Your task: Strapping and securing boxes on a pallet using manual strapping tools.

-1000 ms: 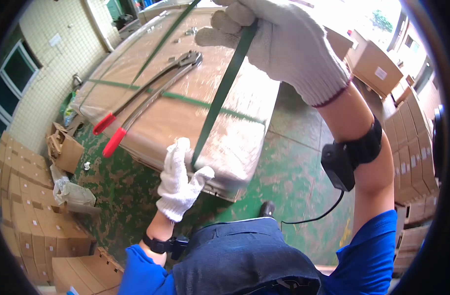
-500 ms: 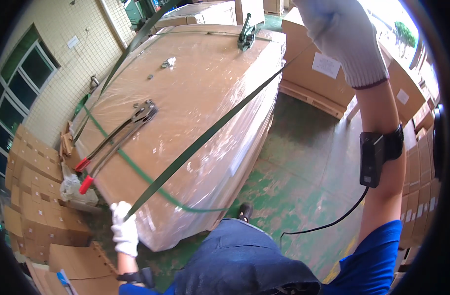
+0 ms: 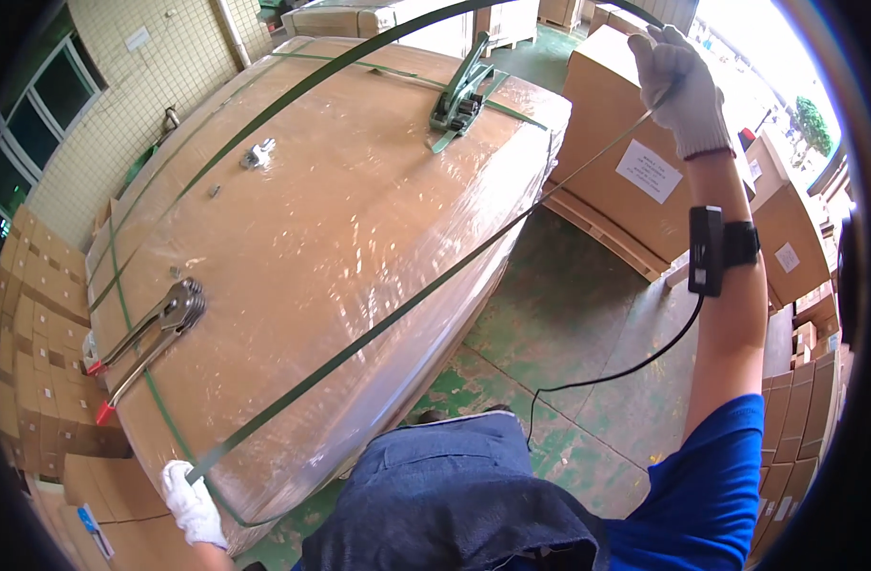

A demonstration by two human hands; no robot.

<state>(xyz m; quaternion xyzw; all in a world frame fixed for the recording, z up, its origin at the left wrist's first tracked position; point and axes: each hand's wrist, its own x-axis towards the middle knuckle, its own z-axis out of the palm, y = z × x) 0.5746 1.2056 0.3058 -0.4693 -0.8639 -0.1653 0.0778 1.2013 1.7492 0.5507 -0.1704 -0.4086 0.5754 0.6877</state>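
My left hand (image 3: 193, 504), in a white knit glove, is closed on a green packing strap (image 3: 359, 341) at the near left corner of a large film-wrapped carton (image 3: 302, 257). Raised at the upper right, my gloved right hand (image 3: 685, 93) also grips the strap, which stretches between both hands. From the right hand a length arches back over the carton to its left side. On top lie a strapping sealer (image 3: 180, 306) with red handle ends, a green strap tensioner (image 3: 459, 103) and a few small metal seals (image 3: 257, 154). Other green straps cross the carton.
Stacked cartons (image 3: 50, 371) stand at the left below a tiled wall (image 3: 140, 86). A tall carton (image 3: 607, 152) on a wooden pallet stands to the right, with more boxes (image 3: 797, 419) beyond. A black cable (image 3: 626, 371) hangs from my right wrist device over the worn green floor.
My right hand has come slightly lower, and the strap now arches in a loop from it. My left hand has moved left and down. The view has shifted over the carton.
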